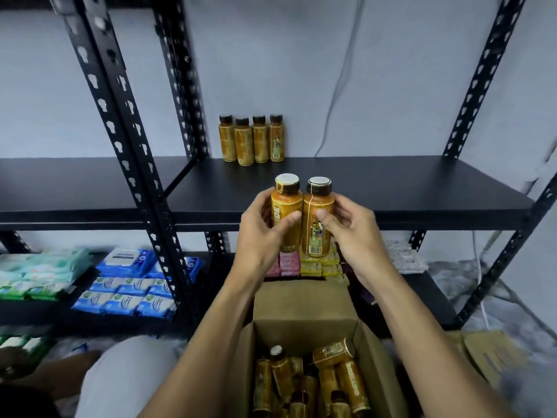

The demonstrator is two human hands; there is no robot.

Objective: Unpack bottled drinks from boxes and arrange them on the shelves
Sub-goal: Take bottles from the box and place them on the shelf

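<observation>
**Two bottles up at the shelf**

Head view: the left hand (262, 230) grips one orange bottle (286, 206) and the right hand (352, 227) clasps a second bottle (318, 215). Both are upright and touching, held in front of the black shelf (391, 188). Four bottles (251, 140) stand at its back wall, and more bottles (301, 384) lie in the open box (304, 324) below.

You are in a stockroom or shop back room: black slotted-steel racks (120, 146) against a bare grey wall (286, 70), packs of wipes (126, 292) stacked in rows lower down, and an open carton (304, 327) of identical bottles (346, 378) before you.
</observation>
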